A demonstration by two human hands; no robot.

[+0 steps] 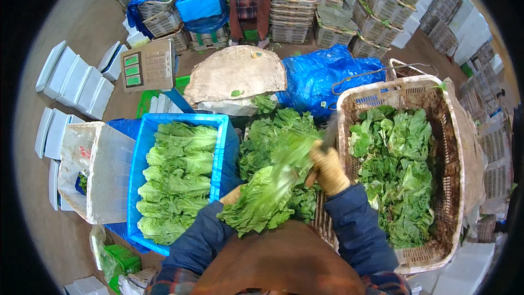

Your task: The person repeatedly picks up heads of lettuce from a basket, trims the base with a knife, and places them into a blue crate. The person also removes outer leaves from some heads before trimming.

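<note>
My gloved left hand (231, 195) is mostly hidden behind a head of leafy lettuce (262, 200), which rests against it above my apron. My right hand (330, 169), in a tan glove, is closed around the handle of a blurred knife (330, 131) at the lettuce's base, with loose blurred leaves beside it. More green lettuce (266, 139) lies beneath and beyond both hands. To the left, a blue-lined crate (224, 151) holds rows of lettuce heads. On the right stands a dirty white plastic basket (454, 164) with loose leaves (405, 172) in it.
Beyond the lettuce are a cloth-covered round surface (237, 73), blue plastic sheeting (327, 73) and a digital scale (148, 65). A white foam box (110, 176) stands at left. Another person (249, 0) stands at the far side, among stacked crates (292, 20). A metal hook (368, 74) lies over the right basket's far end.
</note>
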